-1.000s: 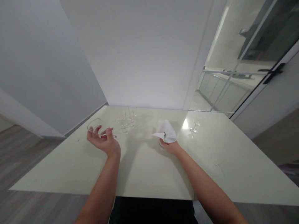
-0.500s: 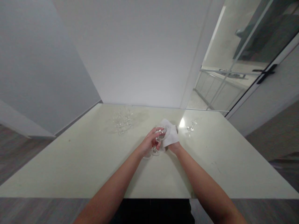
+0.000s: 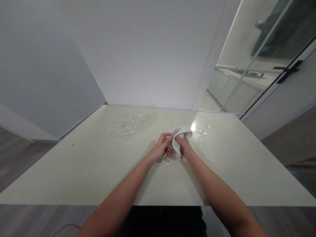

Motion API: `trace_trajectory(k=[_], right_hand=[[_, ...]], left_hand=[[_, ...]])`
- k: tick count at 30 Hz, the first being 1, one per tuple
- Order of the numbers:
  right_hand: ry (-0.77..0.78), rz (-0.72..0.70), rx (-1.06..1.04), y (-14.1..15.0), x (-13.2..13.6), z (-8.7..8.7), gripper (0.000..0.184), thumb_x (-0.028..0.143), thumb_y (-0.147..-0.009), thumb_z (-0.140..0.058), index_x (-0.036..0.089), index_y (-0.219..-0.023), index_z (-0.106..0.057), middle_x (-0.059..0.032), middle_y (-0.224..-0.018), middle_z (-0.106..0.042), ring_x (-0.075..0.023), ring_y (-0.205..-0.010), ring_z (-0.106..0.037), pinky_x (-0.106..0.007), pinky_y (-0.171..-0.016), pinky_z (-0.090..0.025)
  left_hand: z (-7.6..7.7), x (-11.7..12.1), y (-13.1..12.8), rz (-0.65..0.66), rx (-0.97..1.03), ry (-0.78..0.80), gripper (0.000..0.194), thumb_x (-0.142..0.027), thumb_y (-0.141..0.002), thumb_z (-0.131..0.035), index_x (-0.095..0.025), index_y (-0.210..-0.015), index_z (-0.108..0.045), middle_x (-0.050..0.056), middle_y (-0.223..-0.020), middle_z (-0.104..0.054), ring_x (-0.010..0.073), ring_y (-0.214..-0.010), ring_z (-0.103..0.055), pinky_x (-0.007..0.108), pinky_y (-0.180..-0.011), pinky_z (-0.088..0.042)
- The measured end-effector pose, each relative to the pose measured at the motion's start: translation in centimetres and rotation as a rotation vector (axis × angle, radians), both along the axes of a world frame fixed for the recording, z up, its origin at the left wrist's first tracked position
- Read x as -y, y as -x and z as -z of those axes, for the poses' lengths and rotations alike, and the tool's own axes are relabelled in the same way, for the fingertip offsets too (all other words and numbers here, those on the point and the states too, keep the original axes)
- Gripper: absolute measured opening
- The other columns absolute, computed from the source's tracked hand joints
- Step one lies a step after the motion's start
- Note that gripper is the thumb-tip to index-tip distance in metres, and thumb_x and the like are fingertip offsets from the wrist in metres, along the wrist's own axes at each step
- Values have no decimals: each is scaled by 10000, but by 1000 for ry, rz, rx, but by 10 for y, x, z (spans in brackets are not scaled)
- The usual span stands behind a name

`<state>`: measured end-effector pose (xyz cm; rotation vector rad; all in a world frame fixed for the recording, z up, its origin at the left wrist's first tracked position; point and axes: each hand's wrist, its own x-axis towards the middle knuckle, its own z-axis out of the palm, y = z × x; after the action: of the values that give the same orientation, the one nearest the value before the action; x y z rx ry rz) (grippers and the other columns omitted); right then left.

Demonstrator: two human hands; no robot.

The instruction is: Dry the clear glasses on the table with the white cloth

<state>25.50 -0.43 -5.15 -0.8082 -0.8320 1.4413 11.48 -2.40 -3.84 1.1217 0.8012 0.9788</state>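
The left hand (image 3: pixel 160 149) grips one stemmed glass (image 3: pixel 168 152) above the surface (image 3: pixel 98 164); the right hand (image 3: pixel 185 148) has its fingers clamped on one white cloth (image 3: pixel 178 140) pressed against it. Risk: excess pressure could snap the stem. One cluster of glasses (image 3: pixel 129 123) and one single glass (image 3: pixel 203 130) stand beyond; the cluster count cannot be determined.

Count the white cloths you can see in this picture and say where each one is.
1. The white cloth is held in the right hand, pressed against the glass in the left hand, above the table. None seems hidden.
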Motion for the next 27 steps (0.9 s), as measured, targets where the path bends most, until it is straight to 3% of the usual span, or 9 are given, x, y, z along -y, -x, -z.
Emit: trace_trajectory(k=[2, 6, 9, 12, 14, 18, 20, 22, 27], right_hand=[[-23, -50, -7, -4, 1, -3, 498, 444, -555, -836, 195, -919, -605, -9, -753, -679, -150, -591, -619, -269, -562, -544], [-8, -157, 60, -4, -2, 0, 479, 437, -585, -817, 189, -933, -600, 0, -701, -666, -147, -527, -596, -277, -504, -529], [-10, -36, 122, 3, -4, 6, 488, 372, -592, -827, 197, -971, -573, 8, -743, -675, -149, -578, -616, -268, -519, -539], [-46, 194, 174, 9, -3, 7, 523, 316, -586, -840, 201, -1009, -555, -5, -884, -688, -149, -734, -652, -257, -629, -566], [-45, 256, 169, 9, -1, 3, 524, 319, -604, -828, 210, -1027, -539, -2, -903, -684, -149, -755, -656, -261, -645, -571], [34, 154, 74, 7, 3, -4, 529, 321, -597, -816, 230, -1012, -501, 38, -784, -663, -142, -625, -631, -262, -551, -557], [40, 113, 45, 6, 3, -5, 528, 325, -597, -818, 231, -1005, -495, 42, -763, -657, -140, -585, -616, -264, -518, -548], [16, 173, 63, 7, 1, -4, 506, 339, -615, -816, 221, -1006, -516, 23, -794, -668, -146, -611, -626, -269, -534, -553], [65, 465, 135, 6, -9, 0, 498, 394, -616, -823, 198, -1000, -573, -18, -878, -675, -161, -750, -656, -265, -635, -571]], left_hand=[[-2, 1, 2, 40, 48, 88, 542, -612, -844, -584, -269, -1226, -409, -52, -758, -584, 67, -392, -484, 194, -376, -383], [1, -2, 3, -30, 36, 136, 519, -625, -812, -614, -238, -1105, -431, -46, -744, -593, 91, -430, -550, 200, -391, -414], [2, -4, 2, -70, -29, 93, 491, -638, -821, -586, -231, -1049, -434, -57, -663, -573, 107, -467, -568, 199, -422, -427], [-1, -3, 1, -95, -61, -8, 498, -591, -771, -674, -223, -1024, -451, -65, -651, -581, 79, -465, -523, 178, -442, -401], [-2, -2, 0, -88, -61, -9, 476, -552, -747, -715, -215, -970, -464, -67, -631, -573, 67, -452, -497, 167, -433, -363], [1, -4, 2, 92, 24, 228, 423, -609, -827, -560, -193, -806, -489, -64, -513, -482, 62, -355, -377, 193, -380, -284], [4, -6, 3, 122, 14, 254, 428, -614, -843, -512, -188, -797, -506, -48, -521, -499, 71, -359, -385, 203, -384, -291], [5, -7, 4, 40, -90, 136, 374, -571, -833, -542, -198, -852, -516, -37, -571, -546, 94, -413, -459, 206, -417, -326], [7, -3, 5, -195, -514, -407, 288, -329, -711, -711, -238, -938, -558, -21, -710, -605, 138, -610, -553, 226, -566, -386]])
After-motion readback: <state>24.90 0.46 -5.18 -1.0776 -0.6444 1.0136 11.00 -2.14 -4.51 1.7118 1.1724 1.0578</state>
